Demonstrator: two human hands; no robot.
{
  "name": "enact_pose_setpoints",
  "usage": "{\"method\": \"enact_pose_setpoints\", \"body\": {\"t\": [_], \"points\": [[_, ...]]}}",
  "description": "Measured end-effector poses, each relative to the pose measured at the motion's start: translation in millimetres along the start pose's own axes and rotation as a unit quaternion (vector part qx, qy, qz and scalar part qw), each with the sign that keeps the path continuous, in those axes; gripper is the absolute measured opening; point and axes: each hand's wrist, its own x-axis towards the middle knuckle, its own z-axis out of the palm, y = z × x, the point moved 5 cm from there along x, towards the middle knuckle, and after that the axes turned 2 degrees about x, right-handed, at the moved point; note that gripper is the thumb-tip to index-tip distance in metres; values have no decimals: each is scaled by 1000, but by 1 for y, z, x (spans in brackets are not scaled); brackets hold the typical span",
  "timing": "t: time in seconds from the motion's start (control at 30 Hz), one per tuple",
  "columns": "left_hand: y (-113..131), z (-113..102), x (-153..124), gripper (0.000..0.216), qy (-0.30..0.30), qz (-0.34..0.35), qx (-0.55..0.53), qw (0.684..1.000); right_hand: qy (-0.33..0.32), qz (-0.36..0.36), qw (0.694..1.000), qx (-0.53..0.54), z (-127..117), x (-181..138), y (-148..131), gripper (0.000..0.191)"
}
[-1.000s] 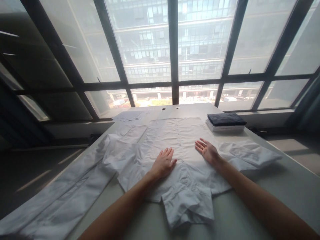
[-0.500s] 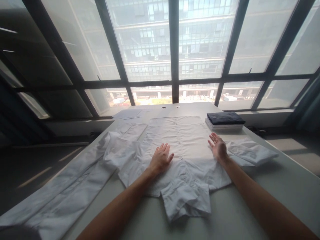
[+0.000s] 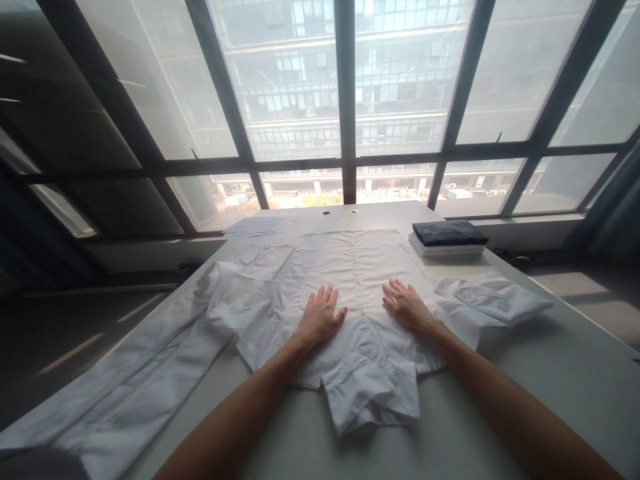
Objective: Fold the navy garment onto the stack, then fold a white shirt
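My left hand loosely splayed on the white shirt, my right hand likewise, dark folded cloth far right

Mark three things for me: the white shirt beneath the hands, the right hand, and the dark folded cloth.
White shirt (image 3: 361,293): head view, on its front, between the hands.
Right hand (image 3: 406,307): head view, on the back of the hand.
Dark folded cloth (image 3: 450,233): head view, on its top.

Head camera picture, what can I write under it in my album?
Left hand and right hand flat on a white shirt, spread over a table.
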Motion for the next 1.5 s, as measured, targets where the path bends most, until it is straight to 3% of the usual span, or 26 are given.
{"method": "enact_pose_setpoints", "body": {"t": [0.93, 1.07, 1.2, 1.27, 1.33, 1.4, 1.5], "points": [[-2, 1, 1, 62, -2, -6, 14, 1000, -16, 15, 1000, 1, -2, 2, 4, 48], [6, -9, -1, 58, 28, 4, 3, 1000, 56, -5, 998, 21, -15, 0, -3, 47], [33, -16, -6, 54, 73, 68, -14, 995, 135, -95, 985, 54, -26, -7, -34, 46], [47, -11, -9, 55, 54, 100, -25, 993, 105, -124, 985, 60, -19, -9, -49, 47], [54, -3, -11, 57, 18, 123, -34, 992, 37, -132, 989, 56, -5, -10, -58, 50], [56, 4, -11, 58, -5, 131, -40, 991, -25, -123, 991, 53, 7, -10, -60, 54], [53, 7, -11, 60, -8, 128, -40, 991, -54, -111, 991, 54, 13, -9, -56, 56]]}}
